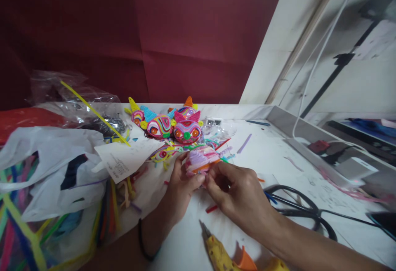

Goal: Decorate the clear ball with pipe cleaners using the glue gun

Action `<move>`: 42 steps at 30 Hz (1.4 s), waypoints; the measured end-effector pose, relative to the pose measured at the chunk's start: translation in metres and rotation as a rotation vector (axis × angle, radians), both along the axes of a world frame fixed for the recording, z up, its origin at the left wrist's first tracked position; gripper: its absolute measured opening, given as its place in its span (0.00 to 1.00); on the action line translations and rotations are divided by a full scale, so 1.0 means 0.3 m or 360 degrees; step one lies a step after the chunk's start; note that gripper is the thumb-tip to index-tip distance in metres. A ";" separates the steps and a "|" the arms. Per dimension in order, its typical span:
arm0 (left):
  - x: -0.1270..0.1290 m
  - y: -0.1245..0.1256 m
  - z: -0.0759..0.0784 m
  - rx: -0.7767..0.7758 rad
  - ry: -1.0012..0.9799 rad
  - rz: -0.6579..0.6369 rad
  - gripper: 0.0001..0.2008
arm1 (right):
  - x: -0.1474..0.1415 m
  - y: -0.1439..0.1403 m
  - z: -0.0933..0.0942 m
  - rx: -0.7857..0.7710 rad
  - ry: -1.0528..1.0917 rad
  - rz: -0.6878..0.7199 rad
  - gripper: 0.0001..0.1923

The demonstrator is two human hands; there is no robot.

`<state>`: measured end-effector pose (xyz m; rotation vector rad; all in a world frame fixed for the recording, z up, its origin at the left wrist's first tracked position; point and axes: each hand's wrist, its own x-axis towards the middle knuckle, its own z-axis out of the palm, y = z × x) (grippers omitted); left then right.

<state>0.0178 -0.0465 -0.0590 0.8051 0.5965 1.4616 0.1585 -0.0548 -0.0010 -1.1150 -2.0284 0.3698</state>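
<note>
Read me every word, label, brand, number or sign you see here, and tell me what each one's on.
No text is readable.
White sheet of paper: lines of dark writing, too small and blurred to read.
White tabletop: faint dark marks on the right side; I can't tell whether they're writing or drawing.

Two hands [239,188] — one held piece [198,160] — one glue gun [219,254].

You are, it seems, in a craft workshop: your white table [256,147] carries a glue gun [218,254] at six o'clock, colourful strips [111,209] at eight, decorated animal heads [187,131] near twelve.
</note>
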 end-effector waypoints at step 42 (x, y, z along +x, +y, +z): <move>-0.015 0.007 0.015 -0.0106 -0.0061 -0.0030 0.17 | 0.135 0.108 0.001 -0.0409 0.0413 -0.0195 0.10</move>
